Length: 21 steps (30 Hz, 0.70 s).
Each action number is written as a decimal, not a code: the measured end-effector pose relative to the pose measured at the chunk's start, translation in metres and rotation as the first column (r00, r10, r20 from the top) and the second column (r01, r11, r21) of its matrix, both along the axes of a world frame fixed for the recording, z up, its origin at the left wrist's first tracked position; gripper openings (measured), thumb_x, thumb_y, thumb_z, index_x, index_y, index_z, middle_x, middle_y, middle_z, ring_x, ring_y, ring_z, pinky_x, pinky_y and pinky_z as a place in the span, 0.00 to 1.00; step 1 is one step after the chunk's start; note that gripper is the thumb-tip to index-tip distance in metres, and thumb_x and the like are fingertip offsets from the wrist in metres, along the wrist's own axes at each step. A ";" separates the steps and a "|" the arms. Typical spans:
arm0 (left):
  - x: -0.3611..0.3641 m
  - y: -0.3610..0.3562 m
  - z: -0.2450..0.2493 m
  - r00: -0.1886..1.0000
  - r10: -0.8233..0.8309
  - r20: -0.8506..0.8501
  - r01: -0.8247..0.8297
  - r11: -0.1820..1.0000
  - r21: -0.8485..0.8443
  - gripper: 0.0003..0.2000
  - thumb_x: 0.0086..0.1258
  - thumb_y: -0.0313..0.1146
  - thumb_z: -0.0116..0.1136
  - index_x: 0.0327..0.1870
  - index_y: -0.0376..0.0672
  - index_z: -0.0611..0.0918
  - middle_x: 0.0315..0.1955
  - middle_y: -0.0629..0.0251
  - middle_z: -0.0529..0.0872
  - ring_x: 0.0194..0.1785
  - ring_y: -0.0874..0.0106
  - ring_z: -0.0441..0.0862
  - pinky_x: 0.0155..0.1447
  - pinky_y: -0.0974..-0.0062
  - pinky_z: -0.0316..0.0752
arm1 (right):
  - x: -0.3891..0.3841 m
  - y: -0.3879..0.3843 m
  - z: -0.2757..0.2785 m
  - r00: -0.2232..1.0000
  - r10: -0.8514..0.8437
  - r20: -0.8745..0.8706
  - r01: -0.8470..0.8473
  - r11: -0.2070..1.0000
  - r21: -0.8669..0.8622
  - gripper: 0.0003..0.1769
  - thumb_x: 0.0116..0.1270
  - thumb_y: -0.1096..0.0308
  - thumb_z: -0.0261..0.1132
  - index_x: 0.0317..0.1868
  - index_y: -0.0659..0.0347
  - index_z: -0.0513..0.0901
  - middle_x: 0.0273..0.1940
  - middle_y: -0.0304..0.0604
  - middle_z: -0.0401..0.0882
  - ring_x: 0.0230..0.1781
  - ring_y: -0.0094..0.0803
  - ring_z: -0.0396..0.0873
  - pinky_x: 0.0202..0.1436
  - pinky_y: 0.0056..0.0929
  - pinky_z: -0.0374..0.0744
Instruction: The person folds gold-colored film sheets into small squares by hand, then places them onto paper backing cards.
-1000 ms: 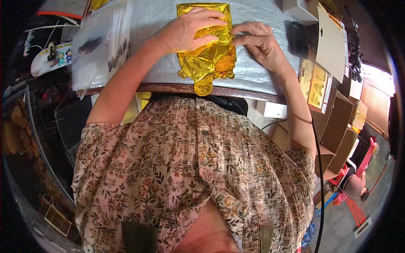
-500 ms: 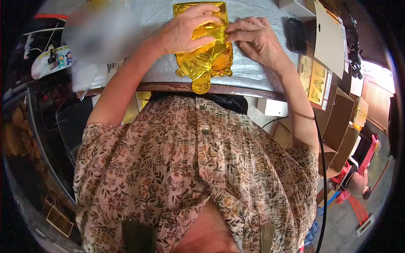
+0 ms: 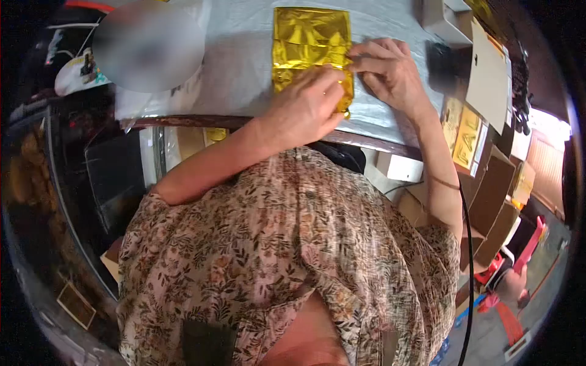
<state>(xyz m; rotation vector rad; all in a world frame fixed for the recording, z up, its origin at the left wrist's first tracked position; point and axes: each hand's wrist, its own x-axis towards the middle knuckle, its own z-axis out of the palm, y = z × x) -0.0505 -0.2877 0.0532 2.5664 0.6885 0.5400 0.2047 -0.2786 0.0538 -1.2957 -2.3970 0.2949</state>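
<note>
Shifted nearer the bench [image 3: 238, 67] edge, the left hand [image 3: 305, 108] grips the folded end of the crinkled gold foil balloon [image 3: 311, 36] while the right hand [image 3: 389, 74] pinches its side to hold the crease.

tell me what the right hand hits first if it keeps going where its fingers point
The gold foil sheet: the right hand points left across the table, fingertips at its right edge, though actual contact is hard to confirm.
</note>
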 end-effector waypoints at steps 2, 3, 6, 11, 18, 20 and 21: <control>0.000 -0.001 0.003 1.000 0.000 -0.014 0.000 0.999 0.035 0.19 0.68 0.35 0.74 0.49 0.26 0.85 0.56 0.48 0.82 0.65 0.52 0.81 0.73 0.56 0.78 | -0.001 0.000 0.001 1.000 0.011 0.001 -0.011 1.000 0.003 0.16 0.60 0.73 0.70 0.48 0.49 0.93 0.60 0.34 0.88 0.62 0.42 0.79 0.68 0.44 0.70; 0.000 -0.002 0.003 1.000 -0.017 -0.021 0.018 0.998 0.065 0.19 0.68 0.34 0.73 0.49 0.25 0.85 0.55 0.48 0.83 0.65 0.52 0.82 0.73 0.56 0.78 | -0.001 0.001 0.002 1.000 0.006 0.010 -0.006 1.000 0.002 0.16 0.60 0.73 0.70 0.47 0.49 0.93 0.60 0.34 0.88 0.63 0.42 0.79 0.69 0.44 0.70; -0.002 -0.001 -0.001 0.999 -0.008 -0.050 0.015 0.989 0.144 0.14 0.70 0.30 0.69 0.47 0.24 0.86 0.51 0.46 0.86 0.60 0.53 0.85 0.70 0.58 0.81 | -0.003 0.002 0.002 1.000 0.010 0.012 -0.010 1.000 0.003 0.16 0.60 0.73 0.69 0.47 0.49 0.93 0.60 0.34 0.88 0.63 0.41 0.79 0.69 0.44 0.69; -0.004 0.000 -0.001 0.998 0.066 -0.005 -0.066 0.981 -0.180 0.07 0.73 0.26 0.64 0.43 0.28 0.85 0.46 0.47 0.87 0.47 0.54 0.90 0.56 0.57 0.87 | -0.001 -0.003 0.004 0.999 -0.025 0.025 0.026 0.999 -0.025 0.17 0.59 0.74 0.69 0.48 0.49 0.93 0.61 0.33 0.87 0.64 0.41 0.78 0.69 0.44 0.69; -0.014 0.023 0.020 0.968 0.236 0.084 -0.176 0.879 -0.443 0.09 0.75 0.32 0.66 0.43 0.35 0.83 0.28 0.54 0.88 0.31 0.60 0.88 0.37 0.63 0.79 | -0.008 -0.009 0.008 0.996 -0.076 0.038 0.079 0.994 -0.073 0.12 0.62 0.69 0.71 0.47 0.51 0.92 0.63 0.33 0.86 0.65 0.40 0.78 0.67 0.44 0.70; -0.017 0.029 0.016 0.970 0.227 0.088 -0.161 0.866 -0.473 0.10 0.76 0.33 0.67 0.43 0.35 0.82 0.27 0.54 0.88 0.30 0.62 0.88 0.37 0.63 0.79 | -0.009 -0.009 0.007 0.997 -0.081 0.012 0.082 0.996 -0.042 0.09 0.66 0.63 0.75 0.46 0.51 0.91 0.63 0.33 0.86 0.65 0.40 0.77 0.67 0.46 0.69; -0.016 0.031 0.016 0.971 0.221 0.092 -0.146 0.852 -0.503 0.11 0.76 0.34 0.67 0.42 0.34 0.82 0.26 0.55 0.88 0.29 0.64 0.87 0.36 0.64 0.78 | -0.009 -0.009 0.007 0.996 -0.083 0.013 0.084 0.996 -0.042 0.09 0.66 0.63 0.75 0.46 0.51 0.91 0.63 0.33 0.86 0.65 0.40 0.77 0.67 0.46 0.69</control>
